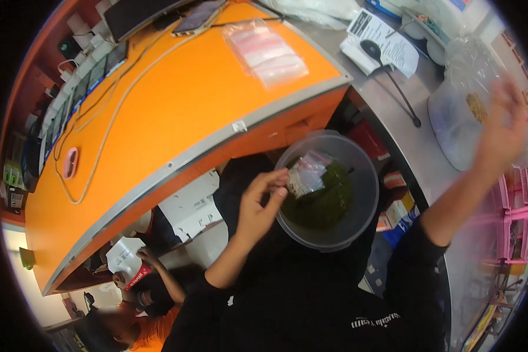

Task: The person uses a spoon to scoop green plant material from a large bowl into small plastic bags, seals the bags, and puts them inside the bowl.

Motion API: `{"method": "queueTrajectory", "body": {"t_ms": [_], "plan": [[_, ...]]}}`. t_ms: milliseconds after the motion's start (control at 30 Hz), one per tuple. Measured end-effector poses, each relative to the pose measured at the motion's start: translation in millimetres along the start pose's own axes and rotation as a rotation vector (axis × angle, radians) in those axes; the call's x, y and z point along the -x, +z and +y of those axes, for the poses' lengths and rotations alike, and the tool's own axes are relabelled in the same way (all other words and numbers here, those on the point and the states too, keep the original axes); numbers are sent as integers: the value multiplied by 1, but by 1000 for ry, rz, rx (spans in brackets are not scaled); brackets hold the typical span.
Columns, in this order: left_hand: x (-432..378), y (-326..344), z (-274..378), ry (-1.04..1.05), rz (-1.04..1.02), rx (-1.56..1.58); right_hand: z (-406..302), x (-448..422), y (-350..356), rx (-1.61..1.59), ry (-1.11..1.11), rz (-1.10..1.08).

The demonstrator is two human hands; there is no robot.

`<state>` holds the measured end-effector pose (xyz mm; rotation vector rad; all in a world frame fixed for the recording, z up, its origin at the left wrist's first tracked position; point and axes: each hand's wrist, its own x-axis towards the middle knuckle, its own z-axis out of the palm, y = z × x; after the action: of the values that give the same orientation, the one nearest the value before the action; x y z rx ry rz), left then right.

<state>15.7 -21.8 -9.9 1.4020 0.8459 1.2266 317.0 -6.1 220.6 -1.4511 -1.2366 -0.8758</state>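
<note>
A translucent plastic bucket [369, 193] sits in front of my body, holding a green powder-like material [334, 207]. Small clear zip bags [311, 174] rest over the green material, and one shows pale brown contents. My left hand [259, 202] is at the bucket's left rim, thumb and fingertips at the edge of these bags; whether it grips one is unclear. Blurred by motion, my right hand [504, 123] is raised at the far right with fingers extended. Behind it stands a clear round container [444, 132] with a plastic bag [471, 57] and some brown contents.
Flat zip bags [268, 53], a phone [198, 17] and cables lie on the orange table [167, 101]. A black long-handled spoon [391, 79] and printed paper [387, 39] lie on the metal counter [396, 110]. Pink racks [517, 215] stand right. Another person [154, 325] handles a white box [125, 259] lower left.
</note>
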Motion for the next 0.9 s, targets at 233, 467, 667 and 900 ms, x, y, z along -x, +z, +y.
{"method": "queueTrajectory", "body": {"t_ms": [233, 467, 667, 900], "plan": [[8, -10, 8, -28, 43, 3, -9, 268, 121, -112, -287, -1465], [11, -19, 8, -19, -8, -99, -20, 303, 119, 10, -609, -1292], [-17, 4, 7, 152, -140, -470, -23, 277, 98, -164, -492, -1022], [-41, 23, -1, -3, -362, -637, -23, 207, 33, -562, 83, -963]]}}
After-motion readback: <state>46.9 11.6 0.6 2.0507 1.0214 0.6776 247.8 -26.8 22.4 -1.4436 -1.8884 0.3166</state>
